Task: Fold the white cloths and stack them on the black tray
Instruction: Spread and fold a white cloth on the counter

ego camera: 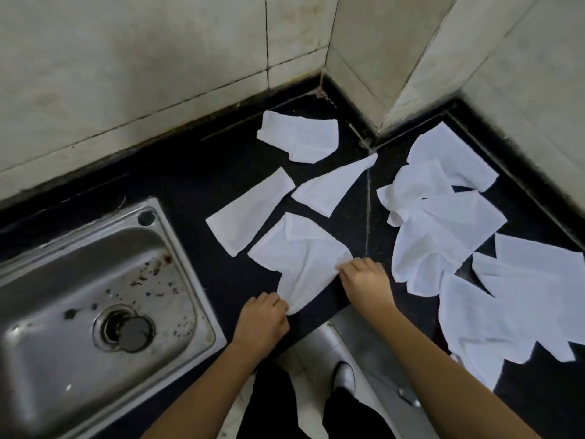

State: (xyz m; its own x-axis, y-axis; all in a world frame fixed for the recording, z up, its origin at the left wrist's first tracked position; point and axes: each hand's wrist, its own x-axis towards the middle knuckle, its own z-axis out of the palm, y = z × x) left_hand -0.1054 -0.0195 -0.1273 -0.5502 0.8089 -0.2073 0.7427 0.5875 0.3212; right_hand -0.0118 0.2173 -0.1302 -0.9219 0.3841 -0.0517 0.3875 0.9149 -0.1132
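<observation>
- The left hand [262, 321] is nearest, just right of the front right corner of the sink [196, 280], at the front edge of the black counter [190, 179]. Its fingers are curled and pinch the near tip of the crumpled cloth [300, 258].
- The right hand [364, 280] is further right of the sink and slightly farther back. Its fingers are curled in, nipping the same cloth's right-hand edge.
- The crumpled cloth lies on the counter right of the sink and spreads away from both hands. Its near tip is at the left hand's fingertips and its right edge at the right hand's, with most of it beyond and between them.
- A loose heap of cloths [443, 236] overlaps well to the right of the sink, past the right hand and apart from it. It runs from the front edge back toward the wall.
- Behind the crumpled cloth lie two more: a long folded cloth [250, 210] nearer the sink's back right corner, and a tapered cloth [329, 185] to its right.
- Farthest back, right of and beyond the sink, a rumpled cloth [299, 137] lies near the tiled wall [126, 58].
</observation>
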